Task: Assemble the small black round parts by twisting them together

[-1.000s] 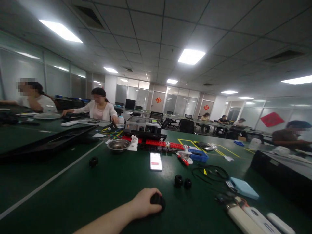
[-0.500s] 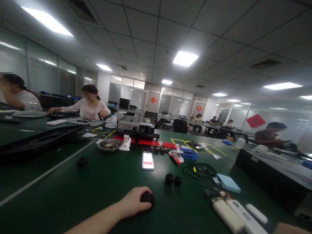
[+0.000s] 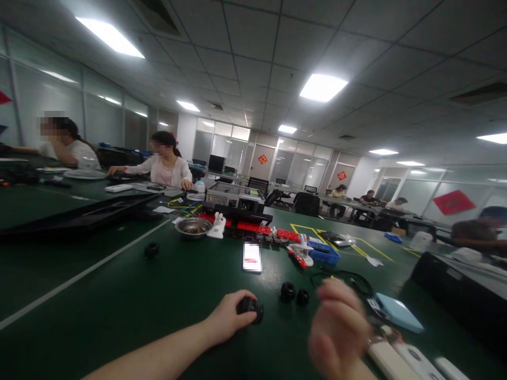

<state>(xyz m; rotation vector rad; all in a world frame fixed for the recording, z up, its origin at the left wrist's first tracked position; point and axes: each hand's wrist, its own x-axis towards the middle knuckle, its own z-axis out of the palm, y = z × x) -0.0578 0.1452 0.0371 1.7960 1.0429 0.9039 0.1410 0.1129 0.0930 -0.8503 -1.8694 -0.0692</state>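
The left hand is gripping a black cylindrical part at or just above the green counter, now showing more of its side than half a second ago. A larger black part and a smaller black part are sitting side by side, untouched, between the hands. The right hand, only edging into view then, is now hovering blurred beside them, fingers loosely curled, whether around anything I cannot tell, apparently putting both hands within reach.

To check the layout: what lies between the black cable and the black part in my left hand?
The head view shows two round black parts there; your right hand covers part of the black cable.
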